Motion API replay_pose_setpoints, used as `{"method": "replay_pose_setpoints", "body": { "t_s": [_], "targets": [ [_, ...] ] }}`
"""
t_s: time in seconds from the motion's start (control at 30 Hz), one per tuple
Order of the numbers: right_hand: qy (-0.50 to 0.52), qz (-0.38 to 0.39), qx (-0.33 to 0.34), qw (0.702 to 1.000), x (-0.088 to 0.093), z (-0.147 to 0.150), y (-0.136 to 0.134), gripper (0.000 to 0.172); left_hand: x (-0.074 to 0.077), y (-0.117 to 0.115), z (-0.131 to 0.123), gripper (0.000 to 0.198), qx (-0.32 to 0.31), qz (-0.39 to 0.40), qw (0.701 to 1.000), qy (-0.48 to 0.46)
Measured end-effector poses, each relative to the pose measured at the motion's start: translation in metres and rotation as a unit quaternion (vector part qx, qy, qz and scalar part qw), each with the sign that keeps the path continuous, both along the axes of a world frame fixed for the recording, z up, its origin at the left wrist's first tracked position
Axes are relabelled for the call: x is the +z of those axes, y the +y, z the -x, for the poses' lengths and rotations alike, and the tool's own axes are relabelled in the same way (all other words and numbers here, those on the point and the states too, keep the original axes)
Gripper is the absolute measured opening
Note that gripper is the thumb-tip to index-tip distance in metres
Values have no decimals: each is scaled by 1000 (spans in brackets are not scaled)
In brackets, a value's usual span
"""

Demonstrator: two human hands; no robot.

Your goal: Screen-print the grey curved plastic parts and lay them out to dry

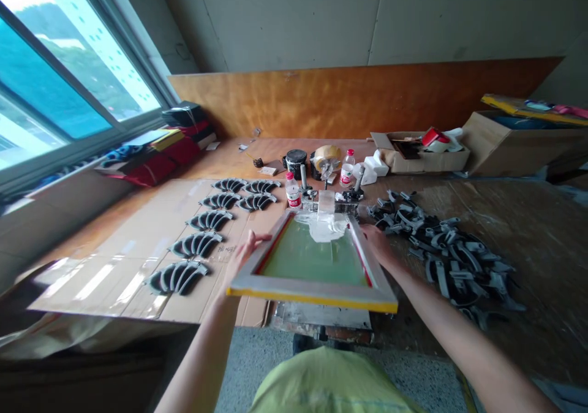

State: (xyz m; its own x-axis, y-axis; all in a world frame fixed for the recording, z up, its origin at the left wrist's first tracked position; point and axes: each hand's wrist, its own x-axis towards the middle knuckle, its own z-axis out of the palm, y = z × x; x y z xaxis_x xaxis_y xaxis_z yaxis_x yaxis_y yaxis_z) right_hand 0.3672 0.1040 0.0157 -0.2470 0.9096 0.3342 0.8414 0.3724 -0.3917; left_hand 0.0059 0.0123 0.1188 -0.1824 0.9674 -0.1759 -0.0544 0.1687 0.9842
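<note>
A screen printing frame (313, 295) with a grey rim, yellow front edge and green mesh (315, 258) is in front of me, tilted above a metal base plate (324, 315). White tape covers part of the mesh at its far end, where a metal clamp (350, 206) meets the frame. My left hand (244, 252) grips the left side of the rim, its fingers partly hidden. On the opposite side my right hand (376, 242) is closed around the right rim, most of its fingers out of sight.
Fanned dark curved parts (177, 276) stand in groups on cardboard (124, 241) at left. Loose grey and black parts (452, 247) are heaped at right. Behind the clamp are red-capped bottles (293, 193), a dark jar (296, 160) and a tape roll (327, 157). Cardboard boxes (425, 163) sit back right.
</note>
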Motion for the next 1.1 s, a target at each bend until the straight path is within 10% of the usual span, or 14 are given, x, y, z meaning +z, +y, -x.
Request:
{"method": "replay_pose_setpoints", "body": {
  "t_s": [0.2,0.3,0.5,0.73,1.1],
  "targets": [
    [-10,-68,36,997,47,36,31,59,-94,-33,1,97,-35,117,992,-13],
    [-102,-25,67,992,56,76,39,57,-118,-30,-4,101,-18,121,992,14],
    [-203,135,48,969,58,89,42,17,-128,-27,-1,93,-36,123,992,20],
    [-198,80,-34,976,40,78,27,16,-140,-30,1,78,-45,111,993,19],
    [-138,28,258,956,32,50,-23,29,-127,-33,-3,77,-37,134,990,27]
  ]
}}
